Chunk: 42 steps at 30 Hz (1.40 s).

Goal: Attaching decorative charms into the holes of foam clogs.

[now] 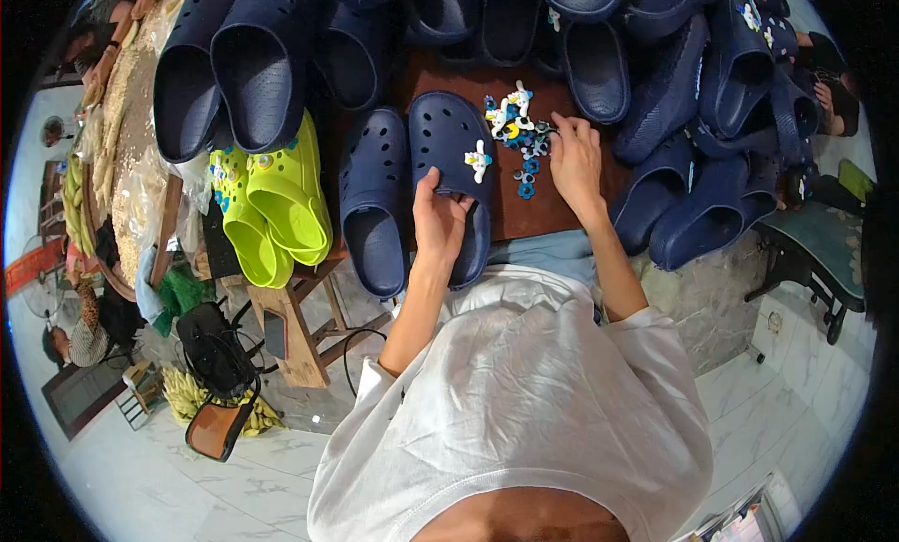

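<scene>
A wooden table (524, 219) carried everything, its brown top showing only near the middle. Heaps of navy clogs (674, 83) ran along its far side from ten o'clock round to three o'clock, stacked and overlapping. A lime-green pair (272, 200) lay at nine o'clock of the centre, nested side by side with small charms on their toes. Just right of them sat two navy clogs, toes pointing to twelve: the plain clog (373, 200) and, touching it, the charm clog (459, 167), which bore a white charm (478, 160) on its upper. The left hand (438, 214) held the charm clog at its opening, thumb over the rim at the strap end and fingers curled into the foot bed, a firm narrow grip. At two o'clock of that clog a loose pile of charms (520, 134), white, blue and yellow, lay on the bare wood. The right hand (573, 158) rested at the pile's right edge, fingertips bent down onto the pieces; whether it pinched one I could not tell. The person wore a white shirt (524, 411), filling the view at six o'clock. On the tiled floor at eight o'clock stood a black bag (213, 350) beside bananas (187, 392). At three o'clock stood a green chair (815, 242), well apart from the hands. Another person's hand (827, 97) showed at the right rim.
</scene>
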Available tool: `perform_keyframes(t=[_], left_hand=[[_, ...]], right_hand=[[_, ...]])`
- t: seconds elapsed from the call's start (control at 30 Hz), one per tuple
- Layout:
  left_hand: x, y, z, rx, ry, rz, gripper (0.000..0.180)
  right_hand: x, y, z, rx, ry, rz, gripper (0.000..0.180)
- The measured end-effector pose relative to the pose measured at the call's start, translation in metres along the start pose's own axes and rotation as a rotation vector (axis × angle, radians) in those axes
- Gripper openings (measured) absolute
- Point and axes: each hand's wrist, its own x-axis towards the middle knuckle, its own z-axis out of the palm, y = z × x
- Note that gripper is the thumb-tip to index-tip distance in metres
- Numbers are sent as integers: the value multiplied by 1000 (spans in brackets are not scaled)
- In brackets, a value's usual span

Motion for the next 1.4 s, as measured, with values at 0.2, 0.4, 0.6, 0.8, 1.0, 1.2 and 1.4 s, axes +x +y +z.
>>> perform_keyframes(t=[0.2,0.4,0.6,0.8,1.0,1.2,1.4], left_hand=[[5,1,5,-143,67,-3,37],[7,3,8,-163,68,13,35],[11,2,5,-162,29,33,36],[-4,-5,7,-221,65,-81,35],[-21,-5,6,-205,77,-121,37],[-15,-13,-9,-67,48,-139,33],[-11,-19,-17,-10,74,-130,27]], right_hand=[[8,-12,9,38,-7,-25,17],[6,-14,-6,142,-39,-16,14],[19,-45,-15,500,-79,53,14],[38,-78,1,494,-57,-164,12],[33,-87,-1,410,-182,-295,11],[38,-75,6,573,-214,-176,12],[45,-77,7,604,-305,-107,14]])
